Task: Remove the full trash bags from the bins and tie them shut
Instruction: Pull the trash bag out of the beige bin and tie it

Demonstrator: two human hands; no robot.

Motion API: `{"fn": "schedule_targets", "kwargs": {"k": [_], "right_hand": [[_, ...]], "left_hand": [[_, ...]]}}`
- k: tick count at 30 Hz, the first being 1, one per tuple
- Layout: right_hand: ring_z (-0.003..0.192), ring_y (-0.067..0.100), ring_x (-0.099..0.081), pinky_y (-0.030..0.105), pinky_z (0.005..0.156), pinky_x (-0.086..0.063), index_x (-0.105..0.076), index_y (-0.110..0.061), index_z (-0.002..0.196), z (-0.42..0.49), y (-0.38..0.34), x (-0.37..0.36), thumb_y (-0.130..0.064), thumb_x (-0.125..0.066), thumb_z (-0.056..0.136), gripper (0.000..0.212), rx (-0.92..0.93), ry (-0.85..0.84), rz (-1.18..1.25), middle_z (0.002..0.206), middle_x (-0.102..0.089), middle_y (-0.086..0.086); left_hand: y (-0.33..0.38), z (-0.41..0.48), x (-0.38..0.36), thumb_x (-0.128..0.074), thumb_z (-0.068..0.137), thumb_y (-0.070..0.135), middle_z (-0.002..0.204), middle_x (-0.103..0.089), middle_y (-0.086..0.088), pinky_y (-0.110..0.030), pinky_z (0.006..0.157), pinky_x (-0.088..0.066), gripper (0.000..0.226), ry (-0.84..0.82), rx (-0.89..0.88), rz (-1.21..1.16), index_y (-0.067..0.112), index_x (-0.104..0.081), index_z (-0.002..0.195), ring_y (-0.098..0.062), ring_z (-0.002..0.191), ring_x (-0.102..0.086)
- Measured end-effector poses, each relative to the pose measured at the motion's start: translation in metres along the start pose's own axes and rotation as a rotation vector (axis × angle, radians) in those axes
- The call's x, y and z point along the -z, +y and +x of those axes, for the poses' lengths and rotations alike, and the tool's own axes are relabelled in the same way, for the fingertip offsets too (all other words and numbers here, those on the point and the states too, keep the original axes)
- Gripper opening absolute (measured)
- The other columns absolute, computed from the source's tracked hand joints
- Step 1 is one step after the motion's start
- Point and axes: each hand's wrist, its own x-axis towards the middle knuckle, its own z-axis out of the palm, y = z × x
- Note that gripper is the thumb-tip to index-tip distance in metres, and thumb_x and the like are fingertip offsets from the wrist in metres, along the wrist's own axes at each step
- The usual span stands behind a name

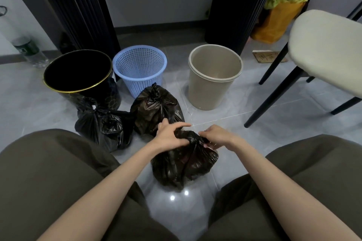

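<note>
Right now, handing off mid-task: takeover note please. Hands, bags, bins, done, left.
Left hand: grips the gathered neck of the near bag.
Right hand: pinches the same neck from the other side.
Left bag and middle bag: on the floor in front of the bins, tops knotted.
Black bin, blue basket, beige bin: upright, no bag visible inside, though the black bin's interior is dark.
Done: three bags out, two tied.
Left: finish the near bag's knot. The hands hide how far along it is.
</note>
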Motion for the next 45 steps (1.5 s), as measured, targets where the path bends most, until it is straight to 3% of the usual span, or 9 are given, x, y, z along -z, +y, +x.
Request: {"fn": "schedule_targets", "kwargs": {"k": [3,8,13,18,21,26,28,36,45], "right_hand": [[0.050,0.010,-0.036,0.021,0.054,-0.036,-0.060,-0.014,0.079,-0.005,-0.006,-0.001,-0.031,-0.048,0.097,0.028,-0.057,-0.136,0.356,0.058,-0.047,-0.004],[0.051,0.006,-0.027,0.016,0.050,-0.027,-0.061,-0.025,0.092,-0.001,-0.006,-0.009,-0.038,-0.051,0.094,0.017,-0.076,-0.269,0.639,0.059,-0.037,-0.009],[0.059,0.007,-0.036,0.016,0.049,-0.034,-0.063,-0.025,0.109,0.004,-0.005,-0.016,-0.045,-0.057,0.089,0.029,-0.136,-0.130,0.764,0.084,-0.057,-0.009],[0.080,0.018,-0.056,0.029,0.072,-0.042,-0.068,-0.028,0.070,-0.002,-0.004,-0.029,-0.047,-0.050,0.091,0.033,0.161,0.278,0.130,0.074,-0.062,-0.005],[0.107,0.024,-0.051,0.039,0.088,-0.037,-0.068,-0.033,0.098,-0.003,-0.001,-0.031,-0.050,-0.037,0.094,0.036,0.310,0.479,-0.635,0.095,-0.070,-0.001],[0.111,0.027,-0.047,0.040,0.088,-0.032,-0.057,-0.026,0.113,-0.005,0.003,-0.029,-0.032,-0.037,0.095,0.027,0.420,0.438,-0.879,0.108,-0.069,0.003],[0.108,0.024,-0.048,0.038,0.090,-0.033,-0.060,-0.026,0.105,-0.002,0.004,-0.024,-0.033,-0.041,0.095,0.022,0.399,0.315,-0.730,0.098,-0.067,0.004],[0.060,0.007,-0.041,0.019,0.060,-0.033,-0.059,-0.025,0.067,0.004,0.007,-0.019,-0.040,-0.058,0.089,0.027,-0.018,-0.098,0.798,0.073,-0.056,-0.011],[0.098,0.011,-0.062,0.026,0.103,-0.041,-0.068,-0.017,0.093,0.019,0.017,-0.039,-0.019,-0.057,0.092,0.011,-0.003,-0.082,1.339,0.099,-0.070,-0.003]], "left_hand": [[0.000,-0.007,-0.012,-0.077,0.062,0.055,0.104,-0.027,0.000,-0.030,0.102,-0.023,0.068,-0.030,-0.060,0.140,0.057,-0.047,0.123,-0.021,0.108,-0.025],[-0.003,0.000,-0.025,-0.060,0.080,0.058,0.108,-0.035,-0.004,-0.031,0.096,-0.023,0.035,0.118,0.044,0.067,0.044,-0.063,0.112,-0.027,0.120,-0.030],[-0.005,0.007,-0.023,-0.045,0.094,0.046,0.120,-0.040,-0.010,-0.036,0.099,-0.026,0.032,0.077,0.062,0.108,0.027,-0.063,0.112,-0.032,0.123,-0.031],[-0.008,0.008,-0.026,-0.039,0.097,0.038,0.114,-0.039,-0.011,-0.036,0.094,-0.028,0.031,0.058,0.073,0.151,0.017,-0.062,0.103,-0.031,0.117,-0.034],[-0.008,0.009,-0.027,-0.036,0.098,0.033,0.116,-0.038,-0.010,-0.035,0.094,-0.027,0.029,0.060,0.076,0.182,0.017,-0.060,0.107,-0.029,0.116,-0.034],[-0.011,0.011,-0.027,-0.033,0.099,0.036,0.118,-0.035,-0.010,-0.037,0.092,-0.028,0.034,0.059,0.040,0.311,0.014,-0.056,0.110,-0.028,0.114,-0.033],[-0.014,0.010,-0.025,-0.032,0.099,0.037,0.116,-0.035,-0.009,-0.036,0.091,-0.028,0.033,0.061,0.005,0.335,0.016,-0.056,0.110,-0.027,0.112,-0.033],[-0.013,0.009,-0.026,-0.032,0.099,0.037,0.100,-0.029,-0.002,-0.035,0.087,-0.026,0.029,0.013,-0.037,0.269,0.020,-0.055,0.103,-0.028,0.108,-0.033],[-0.025,0.018,-0.039,-0.033,0.098,0.036,0.100,-0.054,-0.011,-0.041,0.101,-0.031,0.028,-0.082,-0.027,0.159,0.034,-0.048,0.074,-0.033,0.113,-0.040]]}}
